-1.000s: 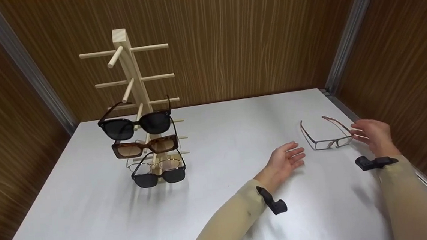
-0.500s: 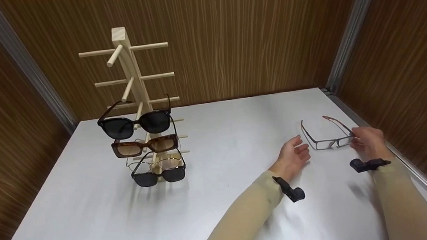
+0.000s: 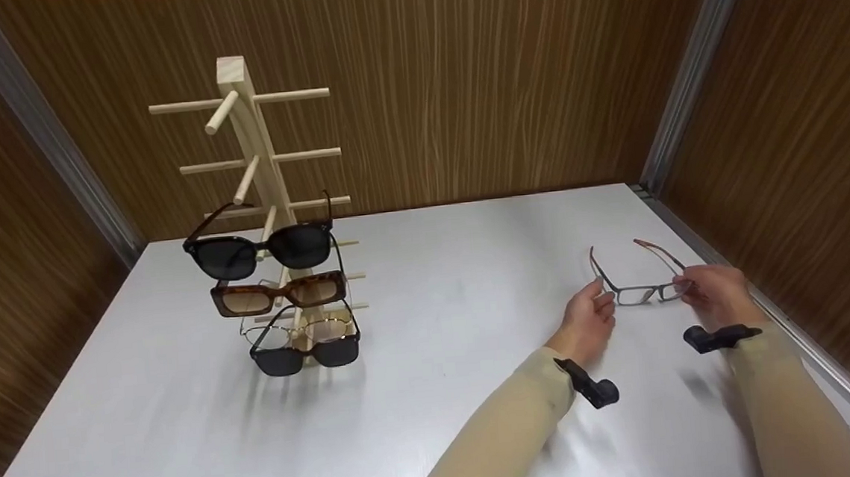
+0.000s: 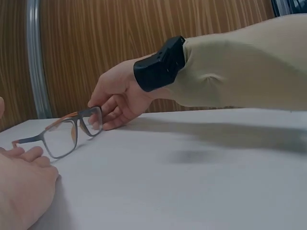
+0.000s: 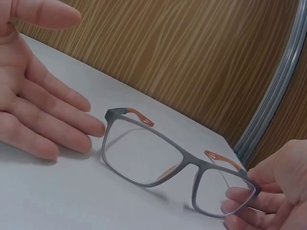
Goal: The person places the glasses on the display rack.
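Note:
A pair of eyeglasses [image 3: 657, 289] with a grey frame and orange temple tips lies unfolded at the table's right side, lenses facing me. My right hand [image 3: 721, 294] pinches the frame's right corner, thumb above and fingers below, as the right wrist view shows. Beside the opposite corner is my left hand [image 3: 585, 321], its fingers extended and the thumb held apart from them. Those fingertips are at or very near the left hinge; contact cannot be made out for certain. In the left wrist view, the eyeglasses [image 4: 76, 118] sit low over the white surface.
A wooden display rack [image 3: 257, 142] with pegs stands at the left. On its lower pegs hang black sunglasses [image 3: 298, 246], tortoiseshell sunglasses [image 3: 316, 289], thin metal-framed glasses and lower black sunglasses [image 3: 336, 351]. Wood-grain panels [image 3: 459, 79] enclose the white table [image 3: 427, 268].
My left hand has moved right and up to the eyeglasses' left side. My right hand has come in from the right and now holds their right corner. The head view has shifted slightly.

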Demonstrator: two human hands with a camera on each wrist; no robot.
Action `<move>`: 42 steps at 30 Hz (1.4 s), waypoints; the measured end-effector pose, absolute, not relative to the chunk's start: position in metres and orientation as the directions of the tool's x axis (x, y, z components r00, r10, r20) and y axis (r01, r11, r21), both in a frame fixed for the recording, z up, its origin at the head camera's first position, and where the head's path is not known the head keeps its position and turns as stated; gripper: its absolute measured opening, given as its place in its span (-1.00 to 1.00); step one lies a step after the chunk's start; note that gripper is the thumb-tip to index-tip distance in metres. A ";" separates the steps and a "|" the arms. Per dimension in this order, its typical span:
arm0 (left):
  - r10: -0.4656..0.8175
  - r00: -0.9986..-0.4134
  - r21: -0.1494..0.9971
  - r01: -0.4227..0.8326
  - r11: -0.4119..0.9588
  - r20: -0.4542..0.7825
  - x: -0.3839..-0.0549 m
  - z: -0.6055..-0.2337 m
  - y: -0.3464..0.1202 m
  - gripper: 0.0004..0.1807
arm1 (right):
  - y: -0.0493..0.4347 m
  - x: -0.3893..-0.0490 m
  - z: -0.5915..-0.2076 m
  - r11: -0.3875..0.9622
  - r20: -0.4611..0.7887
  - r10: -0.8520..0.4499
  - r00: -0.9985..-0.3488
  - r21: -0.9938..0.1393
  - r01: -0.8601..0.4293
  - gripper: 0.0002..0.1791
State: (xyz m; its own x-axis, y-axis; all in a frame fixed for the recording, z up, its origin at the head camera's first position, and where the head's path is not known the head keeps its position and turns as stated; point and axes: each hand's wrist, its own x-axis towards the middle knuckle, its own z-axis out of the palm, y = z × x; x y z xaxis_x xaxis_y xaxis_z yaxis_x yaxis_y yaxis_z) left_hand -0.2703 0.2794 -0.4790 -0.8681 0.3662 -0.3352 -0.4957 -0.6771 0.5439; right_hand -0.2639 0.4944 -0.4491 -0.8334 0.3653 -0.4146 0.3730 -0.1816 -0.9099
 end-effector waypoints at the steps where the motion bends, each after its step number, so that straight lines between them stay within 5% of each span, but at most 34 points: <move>1: 0.371 -0.867 0.536 -0.497 -0.683 -0.332 -0.269 -0.479 0.280 -0.39 | 0.494 -0.263 -0.449 -0.204 -0.414 0.361 -0.836 -0.909 0.362 -0.88; 9: 0.388 -0.869 0.533 -0.494 -0.687 -0.306 -0.271 -0.479 0.274 -0.75 | 0.492 -0.262 -0.450 -0.254 -0.425 0.341 -0.838 -0.900 0.353 -0.89; 22: 0.336 -0.864 0.506 -0.495 -0.706 -0.376 -0.273 -0.471 0.266 -0.79 | 0.486 -0.257 -0.448 -0.211 -0.426 0.329 -0.843 -0.903 0.375 -0.91; 30: 0.317 -0.868 0.565 -0.491 -0.663 -0.382 -0.281 -0.467 0.256 -0.79 | 0.473 -0.251 -0.445 -0.346 -0.460 0.274 -0.845 -0.867 0.359 -0.94; 42: 0.291 -0.886 0.618 -0.461 -0.637 -0.361 -0.283 -0.468 0.242 -0.90 | 0.454 -0.245 -0.449 -0.347 -0.459 0.211 -0.863 -0.861 0.373 -0.65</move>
